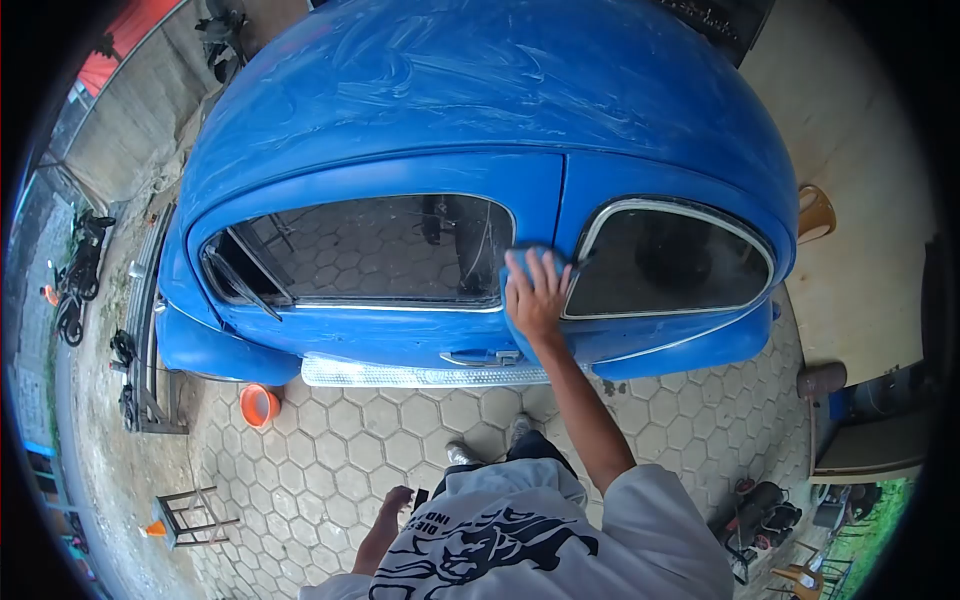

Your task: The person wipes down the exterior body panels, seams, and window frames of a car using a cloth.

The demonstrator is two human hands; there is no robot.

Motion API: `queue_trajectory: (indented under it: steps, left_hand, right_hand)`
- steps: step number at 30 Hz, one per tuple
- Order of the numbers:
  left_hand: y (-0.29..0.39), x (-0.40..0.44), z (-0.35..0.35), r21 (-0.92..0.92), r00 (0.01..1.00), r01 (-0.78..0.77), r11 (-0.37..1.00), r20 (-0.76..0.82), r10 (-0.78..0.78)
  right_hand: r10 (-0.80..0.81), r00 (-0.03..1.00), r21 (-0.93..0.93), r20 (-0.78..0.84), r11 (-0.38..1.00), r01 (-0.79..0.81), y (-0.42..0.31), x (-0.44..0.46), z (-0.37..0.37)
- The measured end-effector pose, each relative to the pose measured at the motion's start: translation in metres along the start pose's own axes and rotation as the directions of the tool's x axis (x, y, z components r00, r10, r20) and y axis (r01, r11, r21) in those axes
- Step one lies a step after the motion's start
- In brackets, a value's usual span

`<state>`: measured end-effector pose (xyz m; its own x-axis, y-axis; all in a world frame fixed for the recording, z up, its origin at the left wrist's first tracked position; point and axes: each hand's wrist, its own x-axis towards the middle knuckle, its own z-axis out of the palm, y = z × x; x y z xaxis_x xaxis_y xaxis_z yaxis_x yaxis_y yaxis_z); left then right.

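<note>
My right hand presses against the blue car, on the pillar between the side window and the rear quarter window. Its fingers are spread over a soft-looking blue-grey pad, whose edge shows past the fingertips; I cannot tell whether it is cloth or sponge. Pale swirled smears cover the car's roof. Below the pillar is the door handle. My left hand hangs low beside my body, away from the car, fingers loosely apart with nothing visible in them. A small dark shape lies close to its fingertips.
An orange bucket stands on the hexagonal paving near the car's left end. A small stool is at lower left. A light running board juts out under the door. Dark machinery sits at lower right.
</note>
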<state>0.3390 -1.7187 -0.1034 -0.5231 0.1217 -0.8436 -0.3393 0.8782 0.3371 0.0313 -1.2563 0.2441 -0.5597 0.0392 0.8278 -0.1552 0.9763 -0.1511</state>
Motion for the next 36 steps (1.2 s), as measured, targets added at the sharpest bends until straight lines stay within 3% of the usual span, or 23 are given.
queue_trajectory:
  steps: [1,2,3,4,5,6,9,11,13,15,16,17,19,21,23,26,29,32,33,36]
  left_hand:
    - [0.017,-0.002,-0.013,0.156,0.982,-0.185,0.97,-0.009,0.189]
    - [0.059,-0.014,-0.027,-0.235,0.986,0.063,0.97,-0.138,-0.098]
    - [0.077,0.001,-0.04,-0.133,0.957,-0.163,0.978,-0.264,0.123]
    - [0.112,0.001,-0.06,-0.415,0.957,-0.134,0.9,-0.29,0.009]
    - [0.145,0.0,-0.079,-0.371,0.876,-0.306,0.877,-0.47,0.107]
    - [0.198,-0.018,-0.111,-0.314,0.812,-0.385,0.868,-0.561,0.157]
    - [0.291,-0.02,-0.172,-0.623,0.785,-0.59,0.514,-0.59,0.185]
    - [0.361,-0.051,-0.21,-0.492,0.659,-0.72,0.49,-0.706,0.26]
    - [0.413,-0.081,-0.24,-0.493,0.588,-0.799,0.345,-0.762,0.273]
    - [0.435,-0.091,-0.255,-0.318,0.475,-0.833,0.453,-0.832,0.288]
    - [0.444,-0.089,-0.263,-0.217,0.406,-0.841,0.496,-0.858,0.313]
    - [0.447,-0.086,-0.267,-0.094,0.362,-0.803,0.588,-0.861,0.357]
    - [0.443,-0.074,-0.263,0.012,0.399,-0.736,0.677,-0.801,0.447]
    - [0.425,-0.047,-0.25,0.024,0.417,-0.77,0.638,-0.738,0.531]
    - [0.404,-0.044,-0.246,0.027,0.48,-0.756,0.654,-0.656,0.582]
    - [0.379,-0.061,-0.263,-0.058,0.567,-0.73,0.681,-0.608,0.556]
    - [0.339,-0.05,-0.291,-0.067,0.594,-0.695,0.716,-0.614,0.52]
    - [0.302,-0.027,-0.323,-0.103,0.587,-0.723,0.683,-0.612,0.53]
    - [0.293,-0.02,-0.334,-0.108,0.568,-0.754,0.648,-0.603,0.56]
    - [0.282,-0.015,-0.36,-0.196,0.576,-0.766,0.613,-0.632,0.518]
  right_hand:
    - [-0.045,0.994,0.001,0.097,0.999,0.045,0.003,-0.03,0.009]
    - [-0.071,0.974,0.065,0.217,0.996,0.058,0.0,-0.05,0.009]
    - [-0.107,0.937,0.129,0.331,0.989,0.068,-0.005,-0.062,0.009]
    - [-0.061,0.937,0.198,0.345,0.98,-0.009,-0.012,-0.065,0.005]
    - [-0.019,0.931,0.265,0.366,0.961,-0.085,-0.019,-0.062,0.002]
    - [-0.037,0.936,0.268,0.349,0.961,-0.062,-0.024,-0.054,0.003]
    - [-0.051,0.961,0.522,0.272,0.847,-0.103,-0.044,-0.006,0.019]
    - [-0.012,0.985,0.39,0.174,0.919,-0.058,-0.054,0.052,0.013]
    - [-0.018,0.999,0.315,0.045,0.949,0.003,-0.057,0.074,0.024]
    - [-0.063,0.995,0.182,-0.08,0.98,0.077,-0.055,0.064,0.046]
    - [-0.065,0.998,0.111,-0.025,0.991,0.068,-0.048,0.042,0.056]
    - [-0.018,0.998,0.059,-0.064,0.998,0.021,-0.052,0.022,0.069]
    - [0.143,0.985,0.108,0.092,0.982,-0.153,-0.064,-0.019,0.067]
    - [0.306,0.925,0.131,0.225,0.931,-0.34,-0.076,-0.069,0.08]
    - [0.367,0.889,0.14,0.273,0.899,-0.414,-0.081,-0.07,0.077]
    - [0.45,0.884,0.148,0.129,0.872,-0.466,-0.098,-0.042,0.079]
    - [0.389,0.921,0.204,0.036,0.899,-0.388,-0.097,0.028,0.065]
    - [0.344,0.938,0.072,-0.042,0.938,-0.34,-0.119,0.062,0.078]
    - [0.145,0.984,0.006,-0.101,0.989,-0.145,-0.128,0.053,0.096]
    - [-0.112,0.984,0.091,0.138,0.991,0.1,-0.169,0.005,0.13]
